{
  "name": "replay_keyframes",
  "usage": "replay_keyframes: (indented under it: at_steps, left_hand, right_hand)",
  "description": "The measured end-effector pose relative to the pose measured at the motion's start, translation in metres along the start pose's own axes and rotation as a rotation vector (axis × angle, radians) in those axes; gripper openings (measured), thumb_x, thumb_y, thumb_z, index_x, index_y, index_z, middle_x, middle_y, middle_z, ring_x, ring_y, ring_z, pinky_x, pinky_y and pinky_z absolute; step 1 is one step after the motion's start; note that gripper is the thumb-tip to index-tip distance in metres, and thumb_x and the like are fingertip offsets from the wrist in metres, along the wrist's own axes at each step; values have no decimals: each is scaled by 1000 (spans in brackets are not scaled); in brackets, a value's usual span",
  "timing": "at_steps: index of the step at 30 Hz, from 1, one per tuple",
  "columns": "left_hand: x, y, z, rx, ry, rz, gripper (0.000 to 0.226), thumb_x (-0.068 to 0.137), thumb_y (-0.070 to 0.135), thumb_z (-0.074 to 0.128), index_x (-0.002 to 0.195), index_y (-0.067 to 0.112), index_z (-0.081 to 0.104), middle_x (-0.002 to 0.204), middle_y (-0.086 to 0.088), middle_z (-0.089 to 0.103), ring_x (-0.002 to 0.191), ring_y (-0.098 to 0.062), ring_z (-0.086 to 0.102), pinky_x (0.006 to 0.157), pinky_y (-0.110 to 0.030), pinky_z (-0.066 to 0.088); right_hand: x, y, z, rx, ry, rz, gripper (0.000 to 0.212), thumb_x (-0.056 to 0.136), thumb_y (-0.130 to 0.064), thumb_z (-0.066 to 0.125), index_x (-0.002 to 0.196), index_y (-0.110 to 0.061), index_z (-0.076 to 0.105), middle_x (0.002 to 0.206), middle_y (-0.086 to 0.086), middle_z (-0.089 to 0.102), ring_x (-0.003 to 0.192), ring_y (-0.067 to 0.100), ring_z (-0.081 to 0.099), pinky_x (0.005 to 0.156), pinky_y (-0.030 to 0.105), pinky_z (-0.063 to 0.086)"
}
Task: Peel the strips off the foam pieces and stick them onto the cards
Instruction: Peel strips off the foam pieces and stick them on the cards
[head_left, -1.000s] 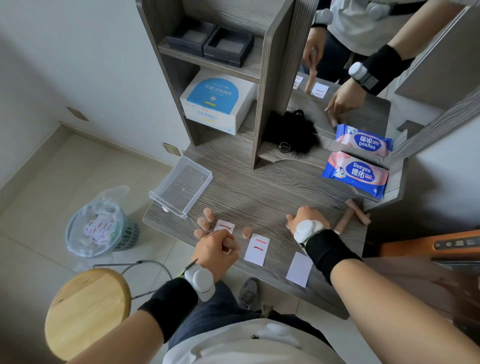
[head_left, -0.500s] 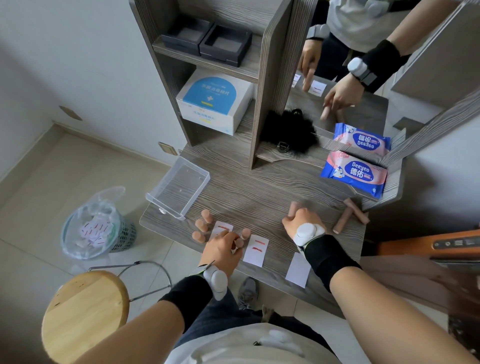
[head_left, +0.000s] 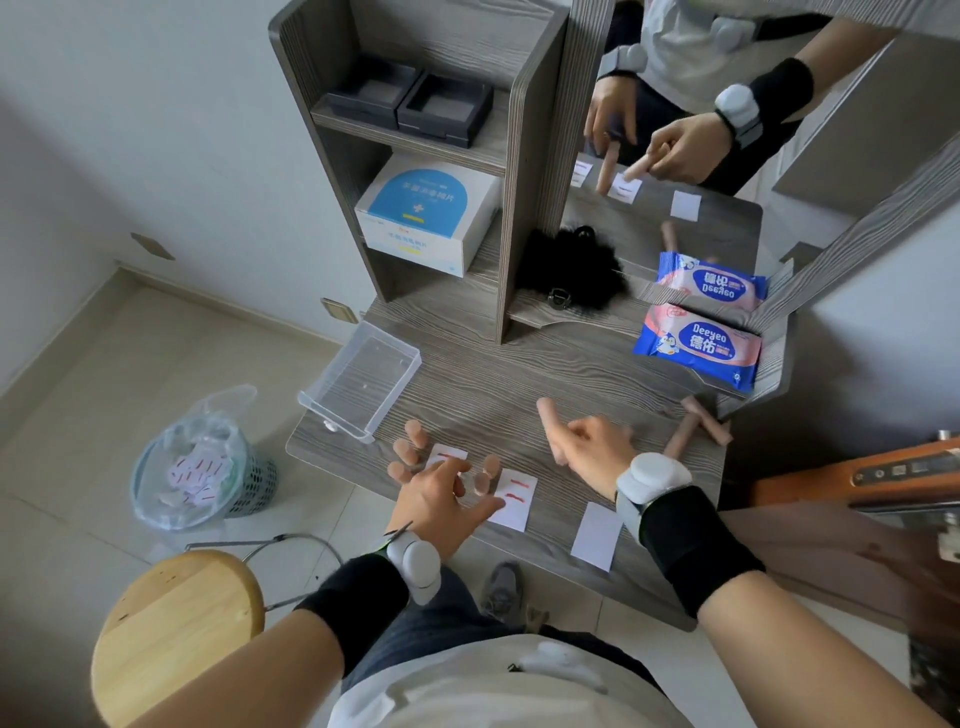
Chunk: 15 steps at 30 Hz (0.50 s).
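Right hand clamped on foam piece — lifted for peeling; left hand fingers apart, steadying middle card — prob. next target.

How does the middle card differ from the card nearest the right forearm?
The middle card carries red strips; the right-hand card is blank white. The left hand reaches onto the middle card's edge with a fingertip; nothing touches the right-hand card. A foam piece sits beside the middle card; none sits by the other. Both lie flat on the desk.
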<state>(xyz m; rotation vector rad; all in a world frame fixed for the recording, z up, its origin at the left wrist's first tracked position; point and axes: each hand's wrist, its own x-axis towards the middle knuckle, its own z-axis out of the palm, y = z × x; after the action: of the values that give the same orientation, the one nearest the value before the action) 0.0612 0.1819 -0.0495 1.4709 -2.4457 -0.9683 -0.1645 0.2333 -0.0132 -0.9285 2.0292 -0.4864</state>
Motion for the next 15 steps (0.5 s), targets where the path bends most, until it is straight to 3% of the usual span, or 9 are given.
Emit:
replay_keyframes:
  at_steps: [3, 6, 9, 11, 15]
  left_hand:
    - [-2, 11, -19, -58, 66, -5, 62, 73, 81, 50, 106, 30, 64, 76, 19, 60, 77, -12, 61, 73, -34, 55]
    - [6, 23, -38, -58, 9, 35, 62, 73, 84, 47, 116, 39, 54, 84, 21, 59, 87, -13, 58, 77, -38, 53]
    - [10, 38, -49, -55, -33, 184, 70, 73, 85, 48, 128, 43, 45, 98, 25, 57, 87, 1, 59, 77, -18, 46]
    - [11, 49, -52, -32, -24, 338, 63, 78, 78, 51, 126, 38, 51, 100, 25, 55, 85, 3, 58, 74, -8, 37]
    - [12, 61, -52, 61, -108, 544, 36, 92, 53, 55, 109, 22, 62, 96, 9, 64, 82, -11, 60, 75, -32, 51]
  right_hand:
    - [-11, -11, -10, 226, -195, -97, 47, 74, -55, 39, 44, -19, 33, 43, -1, 41, 42, 12, 36, 66, 36, 31]
    - [-17, -15, -13, 410, -337, -94, 33, 71, -43, 42, 47, -21, 34, 46, 3, 38, 41, 14, 26, 42, 24, 25]
    - [-23, -13, -8, 506, -426, -61, 31, 70, -44, 45, 53, -20, 33, 46, -1, 37, 37, 10, 25, 37, 18, 20]
    - [-26, -11, -5, 514, -448, -57, 33, 67, -46, 47, 55, -17, 38, 47, 1, 41, 38, 11, 25, 37, 18, 19]
    - [-32, -12, 0, 459, -434, -63, 36, 75, -45, 51, 59, -14, 60, 57, 9, 52, 43, 16, 35, 41, 21, 22]
